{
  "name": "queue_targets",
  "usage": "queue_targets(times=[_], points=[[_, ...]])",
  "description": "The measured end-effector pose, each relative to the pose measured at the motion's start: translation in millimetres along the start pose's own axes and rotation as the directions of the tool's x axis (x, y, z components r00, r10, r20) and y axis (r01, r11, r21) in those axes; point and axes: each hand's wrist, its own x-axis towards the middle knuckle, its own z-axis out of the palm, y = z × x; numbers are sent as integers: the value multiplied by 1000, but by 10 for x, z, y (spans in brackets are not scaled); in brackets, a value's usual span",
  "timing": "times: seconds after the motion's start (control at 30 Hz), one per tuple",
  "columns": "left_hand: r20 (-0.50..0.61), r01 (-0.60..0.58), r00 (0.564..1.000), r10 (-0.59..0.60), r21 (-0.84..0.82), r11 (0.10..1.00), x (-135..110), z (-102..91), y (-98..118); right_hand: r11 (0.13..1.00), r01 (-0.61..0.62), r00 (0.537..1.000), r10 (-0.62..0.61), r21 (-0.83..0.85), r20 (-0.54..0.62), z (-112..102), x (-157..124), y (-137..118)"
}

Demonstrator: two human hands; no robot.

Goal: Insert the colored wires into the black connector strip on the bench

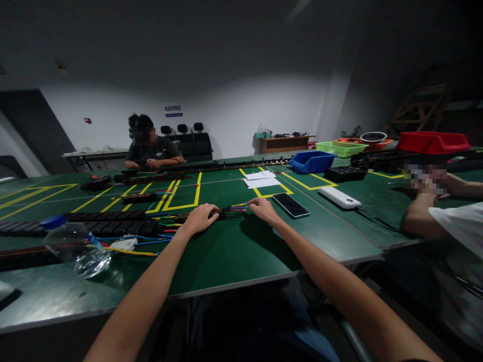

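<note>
My left hand (pixel 200 219) is closed over a slim black strip (pixel 222 213) lying on the green table. From the strip's right end run several thin coloured wires (pixel 237 206), yellow, blue and red, with small metal ring ends. My right hand (pixel 262 208) pinches at the tip of one of these wires, its thumb and forefinger together. A dark-screened phone (pixel 290 205) lies just right of that hand. Left of my left hand are long black segmented modules (pixel 124 229) and thicker blue and yellow cables (pixel 138 252).
A clear plastic bottle (pixel 79 249) stands at the left. White papers (pixel 261 179), a white power bank (pixel 338 198), a blue bin (pixel 312 162) and a red bin (pixel 433 142) are to the right. One person sits across the table; another works at the right edge.
</note>
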Motion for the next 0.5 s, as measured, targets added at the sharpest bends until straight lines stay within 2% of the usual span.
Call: queue_targets(times=[0.1, 0.3, 0.5], points=[[-7, -7, 1000, 7, -5, 1000, -1, 5, -7, 999, -5, 1000, 5, -47, 4, -16, -13, -22], [-11, -8, 1000, 8, -1, 1000, -1, 3, -5, 997, 69, 997, -70, -23, -25, -32, -6, -57], [-21, -18, 1000, 18, 3, 1000, 7, 25, -24, 999, 16, 999, -17, -46, -26, -13, -9, -22]])
